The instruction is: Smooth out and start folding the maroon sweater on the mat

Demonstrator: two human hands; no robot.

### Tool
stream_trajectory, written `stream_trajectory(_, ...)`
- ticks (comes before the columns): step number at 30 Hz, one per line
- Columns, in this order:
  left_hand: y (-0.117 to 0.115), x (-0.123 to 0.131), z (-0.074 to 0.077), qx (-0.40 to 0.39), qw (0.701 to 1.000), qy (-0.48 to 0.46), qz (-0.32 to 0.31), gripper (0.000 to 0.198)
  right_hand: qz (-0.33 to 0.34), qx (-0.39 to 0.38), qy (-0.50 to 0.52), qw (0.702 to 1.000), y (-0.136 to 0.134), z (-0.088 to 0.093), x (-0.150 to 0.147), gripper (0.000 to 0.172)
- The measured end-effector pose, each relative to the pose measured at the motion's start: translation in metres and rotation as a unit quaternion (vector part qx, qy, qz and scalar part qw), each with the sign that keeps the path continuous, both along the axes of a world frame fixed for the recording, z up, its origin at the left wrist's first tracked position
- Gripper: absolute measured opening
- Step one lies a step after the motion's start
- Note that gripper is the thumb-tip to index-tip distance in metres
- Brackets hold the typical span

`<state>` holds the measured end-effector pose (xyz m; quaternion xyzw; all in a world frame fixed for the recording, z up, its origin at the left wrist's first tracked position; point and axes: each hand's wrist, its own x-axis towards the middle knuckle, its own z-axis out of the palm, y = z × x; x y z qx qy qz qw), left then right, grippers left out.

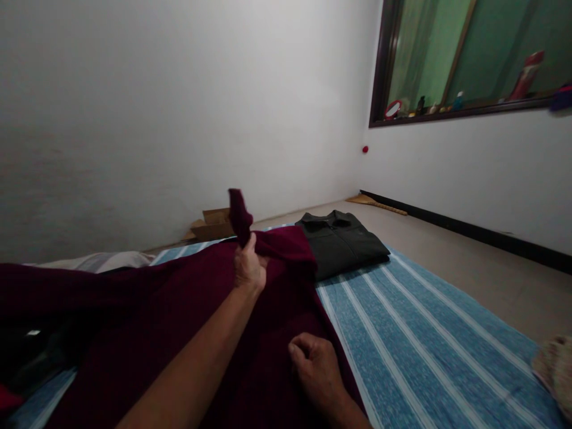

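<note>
The left hand (249, 268) is pinching a fold of the maroon garment (187, 322) and lifting it, arm stretching forward. The right hand (318, 368) is curling closed on the cloth near the mat's (424, 345) near edge. Holding that side flat should be keeping the fold straight. A folded dark jacket (342, 241) is lying at the mat's far edge.

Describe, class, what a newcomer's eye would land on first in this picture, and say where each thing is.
The dark red cloth draws the eye first, spread over the left of the blue striped mat; the left hand pinches a fold of it up in the middle. The right hand rests closed on the cloth's near edge. Behind them, a folded dark jacket lies at the mat's far end, near a cardboard box by the wall.
</note>
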<state>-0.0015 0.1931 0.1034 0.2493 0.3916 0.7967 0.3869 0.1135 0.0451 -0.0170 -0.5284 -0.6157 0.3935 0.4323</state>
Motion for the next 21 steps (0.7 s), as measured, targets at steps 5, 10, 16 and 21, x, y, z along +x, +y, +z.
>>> stream_trajectory(5,-0.057,-0.032,-0.035,-0.098,0.991,0.011,-0.087,0.02,0.0,0.003,0.004,1.0,-0.001,0.001,-0.001,0.023)
stream_trajectory(10,-0.102,-0.049,-0.052,-0.213,0.965,0.083,-0.127,0.018,0.003,-0.001,-0.005,1.0,-0.002,-0.001,-0.001,0.022)
stream_trajectory(16,-0.134,-0.055,-0.057,-0.383,0.885,0.119,-0.237,0.028,0.003,0.001,-0.006,1.0,-0.001,-0.002,-0.001,0.024)
stream_trajectory(21,-0.148,-0.055,-0.054,-0.438,0.79,0.23,-0.361,0.037,0.006,0.01,-0.002,1.0,-0.003,0.0,0.0,0.024)
